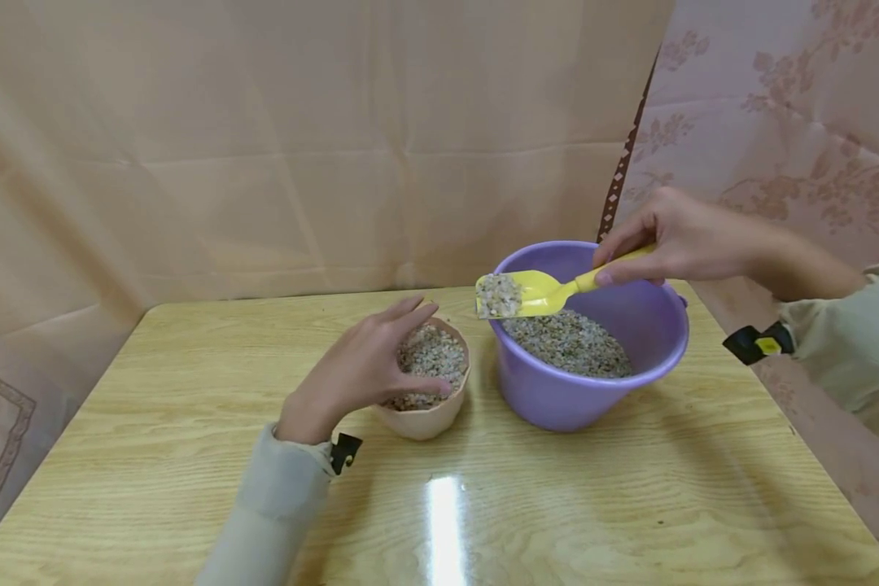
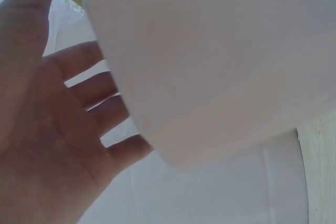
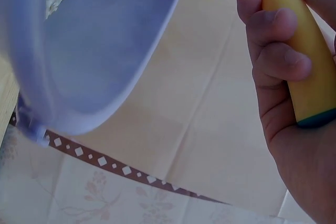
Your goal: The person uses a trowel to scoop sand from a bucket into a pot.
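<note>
My left hand [image 1: 362, 362] holds a pale peach flower pot [image 1: 421, 425], thumb over the near side of its rim and fingers toward the far side. Small gravel [image 1: 434, 354] fills the pot nearly to the rim. In the left wrist view the fingers reach behind the pot's wall [image 2: 210, 77]. My right hand [image 1: 692, 236] grips a yellow toy shovel [image 1: 545, 295] by its handle, fingers curled round it in the right wrist view. A small heap of gravel lies on the blade, above the left rim of a purple bucket [image 1: 564, 400].
More gravel [image 1: 575, 342] covers the bottom of the bucket, which stands just right of the pot. Both rest on a wood-grain table [image 1: 212, 431]. A beige cloth [image 1: 300, 146] hangs behind, and a floral cloth [image 1: 798, 138] hangs at the right.
</note>
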The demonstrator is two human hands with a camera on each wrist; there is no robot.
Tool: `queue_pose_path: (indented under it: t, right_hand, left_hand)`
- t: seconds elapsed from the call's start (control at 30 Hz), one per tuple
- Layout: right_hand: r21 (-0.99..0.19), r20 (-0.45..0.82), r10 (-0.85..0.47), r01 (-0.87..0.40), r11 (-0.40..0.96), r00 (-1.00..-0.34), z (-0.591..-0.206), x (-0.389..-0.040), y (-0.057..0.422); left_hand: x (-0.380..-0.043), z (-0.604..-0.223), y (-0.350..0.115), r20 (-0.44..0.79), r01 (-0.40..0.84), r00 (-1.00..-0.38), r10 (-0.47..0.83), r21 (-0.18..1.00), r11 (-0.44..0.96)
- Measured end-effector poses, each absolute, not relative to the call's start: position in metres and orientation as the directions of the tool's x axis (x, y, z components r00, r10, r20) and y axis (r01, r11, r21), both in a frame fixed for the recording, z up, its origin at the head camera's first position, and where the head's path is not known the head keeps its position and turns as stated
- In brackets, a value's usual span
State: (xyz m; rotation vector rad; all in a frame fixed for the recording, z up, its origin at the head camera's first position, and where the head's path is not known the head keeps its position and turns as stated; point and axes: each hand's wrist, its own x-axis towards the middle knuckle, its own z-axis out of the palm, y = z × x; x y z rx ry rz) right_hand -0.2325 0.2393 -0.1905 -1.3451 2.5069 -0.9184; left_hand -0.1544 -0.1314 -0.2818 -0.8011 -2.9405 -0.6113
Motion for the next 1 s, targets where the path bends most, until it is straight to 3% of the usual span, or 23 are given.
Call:
queue_pose_path:
  t: [0.53,1.0]
  right_hand:
    - [-0.561,0.124,-0.819,-0.721,0.408,-0.56,-0.193,-0.228,0.201]
    - [-0.576,0.074,-0.815,-0.692,0.435,-0.575,-0.194,-0.229,0.176]
  left_hand:
    - [-0.147,-0.284,-0.157,0.031,0.441,-0.886,0.462,0.362,0.821]
    - [-0.149,-0.294,-0.174,0.056,0.422,-0.886,0.46,0.509,0.75]
